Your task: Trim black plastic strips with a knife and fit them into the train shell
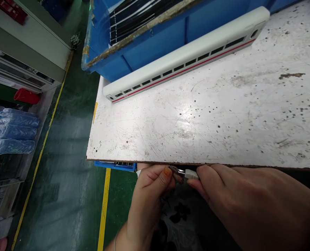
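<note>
Just below the table's front edge, my right hand is closed around a small tool with a pale grey grip and a shiny metal tip. What kind of tool it is, I cannot make out. The tip points left, at the fingertips of my left hand. That hand is pinched closed, thumb on top, with an orange stain on the thumbnail. Whatever lies between its fingers is too small and hidden to name. Beyond both hands, a white model train car body with a red stripe and dark windows rests on the table.
The white, scratched table extends across the view. A blue crate with dark strips inside stands behind the train body. Another blue container shows under the table's front-left edge. Wrapped bottles and a red container are at far left.
</note>
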A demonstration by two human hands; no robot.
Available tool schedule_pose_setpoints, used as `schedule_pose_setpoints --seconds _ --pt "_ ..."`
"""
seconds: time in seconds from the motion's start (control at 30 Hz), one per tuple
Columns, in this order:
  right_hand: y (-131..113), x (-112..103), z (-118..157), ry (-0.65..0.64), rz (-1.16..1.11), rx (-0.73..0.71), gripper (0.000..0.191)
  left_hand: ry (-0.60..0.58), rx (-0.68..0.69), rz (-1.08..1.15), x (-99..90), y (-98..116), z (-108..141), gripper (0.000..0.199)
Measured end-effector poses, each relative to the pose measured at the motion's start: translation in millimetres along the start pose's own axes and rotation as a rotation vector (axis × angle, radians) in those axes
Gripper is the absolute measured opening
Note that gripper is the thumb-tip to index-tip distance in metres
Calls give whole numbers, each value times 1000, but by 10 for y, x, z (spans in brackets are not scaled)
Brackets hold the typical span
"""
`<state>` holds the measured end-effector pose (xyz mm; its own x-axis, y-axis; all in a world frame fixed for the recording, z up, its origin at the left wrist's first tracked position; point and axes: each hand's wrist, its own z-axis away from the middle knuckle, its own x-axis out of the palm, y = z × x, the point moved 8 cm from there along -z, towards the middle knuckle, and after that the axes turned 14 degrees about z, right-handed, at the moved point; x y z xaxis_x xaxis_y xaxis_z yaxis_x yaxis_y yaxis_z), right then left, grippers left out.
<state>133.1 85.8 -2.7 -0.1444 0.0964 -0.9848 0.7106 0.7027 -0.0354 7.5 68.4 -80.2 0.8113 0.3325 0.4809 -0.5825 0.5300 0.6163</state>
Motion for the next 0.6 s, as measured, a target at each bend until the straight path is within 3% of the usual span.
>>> schedule_pose_setpoints --seconds 0.3,0.6 --pt "-16 -40 -44 39 32 62 23 -19 -24 47 22 -11 5 35" --pt "-90 -72 -30 3 110 -11 17 7 2 -9 10 2 -10 41"
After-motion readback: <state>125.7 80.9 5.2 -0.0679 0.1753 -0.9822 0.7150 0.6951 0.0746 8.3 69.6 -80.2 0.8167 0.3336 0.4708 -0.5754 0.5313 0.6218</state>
